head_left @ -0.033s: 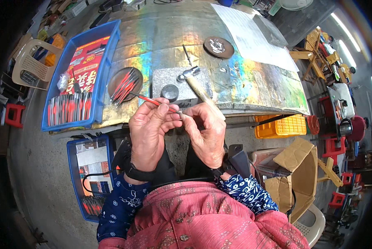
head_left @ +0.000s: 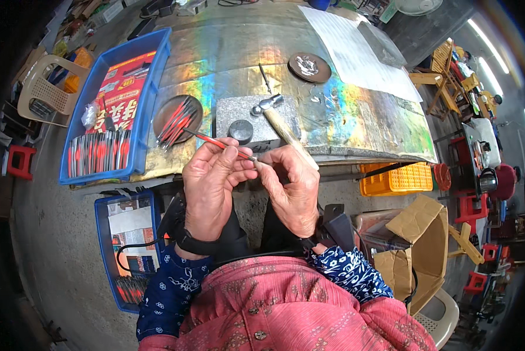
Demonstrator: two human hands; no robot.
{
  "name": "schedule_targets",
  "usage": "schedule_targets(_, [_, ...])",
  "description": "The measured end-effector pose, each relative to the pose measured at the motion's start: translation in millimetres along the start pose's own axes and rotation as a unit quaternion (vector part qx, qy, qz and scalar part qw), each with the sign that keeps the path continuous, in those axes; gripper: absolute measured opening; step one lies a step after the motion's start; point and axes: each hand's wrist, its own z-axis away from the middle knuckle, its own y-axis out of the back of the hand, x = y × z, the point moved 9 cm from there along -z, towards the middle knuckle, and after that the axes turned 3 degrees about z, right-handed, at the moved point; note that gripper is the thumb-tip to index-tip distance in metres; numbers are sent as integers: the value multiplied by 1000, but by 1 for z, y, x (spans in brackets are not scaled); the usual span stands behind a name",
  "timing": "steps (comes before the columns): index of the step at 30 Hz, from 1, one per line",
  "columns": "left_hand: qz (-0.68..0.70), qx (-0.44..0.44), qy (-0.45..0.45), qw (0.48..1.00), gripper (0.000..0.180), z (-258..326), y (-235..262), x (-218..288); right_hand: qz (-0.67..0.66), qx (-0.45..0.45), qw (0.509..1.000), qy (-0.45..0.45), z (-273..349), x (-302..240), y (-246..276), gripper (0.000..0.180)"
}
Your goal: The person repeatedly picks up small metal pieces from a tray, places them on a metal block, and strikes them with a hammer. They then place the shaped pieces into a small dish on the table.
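Note:
Between my two hands is a slim red stick with a dark far tip [head_left: 208,139], slanting up toward the left. My left hand [head_left: 208,181] is closed around its middle, thumb against fingers. At the near end, the thumb and fingers of my right hand [head_left: 291,190] pinch the stick's light-coloured tip; the right fingers partly hide that end. Just beyond the hands, a grey stone block [head_left: 230,108] carries a round dark disc [head_left: 240,131] and a hammer [head_left: 283,127] with a wooden handle. Similar red-and-black sticks [head_left: 176,124] lie in a brown round dish [head_left: 163,110].
A blue bin [head_left: 160,70] of similar sticks stands at the table's left. Farther back are a thin dark tool [head_left: 264,77], a dish with white paste [head_left: 326,75] and white sheets [head_left: 356,58]. Below sit another blue bin [head_left: 105,251], a yellow crate [head_left: 403,180] and a cardboard box [head_left: 429,251].

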Motion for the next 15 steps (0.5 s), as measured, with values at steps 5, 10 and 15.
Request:
schedule_targets(5, [-55, -11, -40, 998, 14, -14, 3, 18, 93, -11, 994, 62, -9, -1, 13, 14])
schedule_targets(10, [-163, -10, -113, 980, 12, -35, 6, 38, 285, -37, 954, 89, -13, 14, 26, 27])
schedule_targets(15, [-264, -21, -167, 950, 12, -44, 0, 42, 326, -92, 940, 42, -9, 34, 22, 41])
